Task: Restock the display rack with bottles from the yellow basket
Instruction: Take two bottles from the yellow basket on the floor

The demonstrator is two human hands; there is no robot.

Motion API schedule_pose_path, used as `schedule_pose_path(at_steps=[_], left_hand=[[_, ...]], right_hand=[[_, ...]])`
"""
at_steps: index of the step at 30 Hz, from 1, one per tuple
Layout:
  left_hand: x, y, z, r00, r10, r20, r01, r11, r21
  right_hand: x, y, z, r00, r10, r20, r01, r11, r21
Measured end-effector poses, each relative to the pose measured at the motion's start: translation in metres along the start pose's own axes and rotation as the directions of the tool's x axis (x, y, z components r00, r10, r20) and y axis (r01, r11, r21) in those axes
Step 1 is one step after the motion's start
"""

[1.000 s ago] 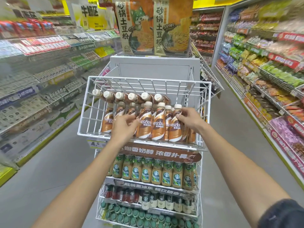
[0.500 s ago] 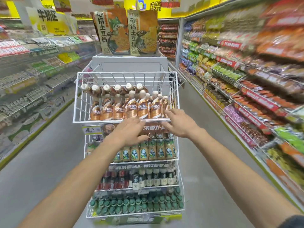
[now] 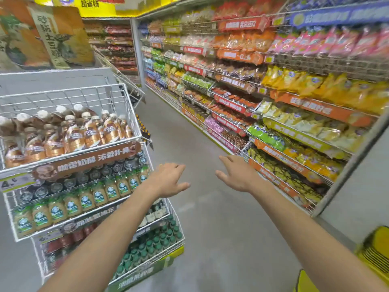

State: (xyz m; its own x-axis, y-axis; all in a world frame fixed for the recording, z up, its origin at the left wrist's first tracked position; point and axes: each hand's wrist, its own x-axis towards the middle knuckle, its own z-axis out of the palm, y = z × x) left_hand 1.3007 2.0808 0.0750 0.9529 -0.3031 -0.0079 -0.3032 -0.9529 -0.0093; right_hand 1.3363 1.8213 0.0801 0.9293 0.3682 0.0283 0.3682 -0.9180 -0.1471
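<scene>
Both left hand [image 3: 168,180] and right hand [image 3: 236,176] splay beside wire rack [image 3: 69,95].

Wire display rack [image 3: 63,100] on the grey floor [image 3: 210,228] holds brown coffee bottles [image 3: 92,133] on top.

A grey floor [image 3: 221,218] runs toward twelve o'clock, with snack shelves [image 3: 273,102] lining the aisle at three o'clock.

Two hands are showing, the left hand [image 3: 168,180] and the right hand [image 3: 235,175]. One display rack [image 3: 134,114] is standing, showing four tiers; bottles [image 3: 92,133] are crowding each, too blurred for counting. One yellow basket [image 3: 379,245] is peeking in.
</scene>
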Motion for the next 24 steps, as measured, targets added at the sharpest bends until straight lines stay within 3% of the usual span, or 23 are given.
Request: schedule_pose_path(at_steps=[7, 14, 18, 24], left_hand=[[0.078, 0.2, 0.024, 0.963, 0.251, 0.096, -0.242, 0.966, -0.094], [0.124, 0.442, 0.062, 0.871, 0.462, 0.168, -0.426, 0.88, -0.213], [0.136, 0.551, 0.087, 0.817, 0.521, 0.248, -0.47, 0.85, -0.239], [0.179, 0.631, 0.129, 0.779, 0.538, 0.323, -0.47, 0.841, -0.267]], right_hand=[[-0.143, 0.183, 0.007, 0.948, 0.316, 0.037, -0.317, 0.949, 0.008], [-0.318, 0.372, 0.012, 0.787, 0.608, 0.105, -0.613, 0.79, 0.012], [-0.394, 0.459, 0.017, 0.709, 0.692, 0.137, -0.698, 0.716, -0.006], [-0.421, 0.541, 0.047, 0.681, 0.708, 0.186, -0.723, 0.691, 0.019]])
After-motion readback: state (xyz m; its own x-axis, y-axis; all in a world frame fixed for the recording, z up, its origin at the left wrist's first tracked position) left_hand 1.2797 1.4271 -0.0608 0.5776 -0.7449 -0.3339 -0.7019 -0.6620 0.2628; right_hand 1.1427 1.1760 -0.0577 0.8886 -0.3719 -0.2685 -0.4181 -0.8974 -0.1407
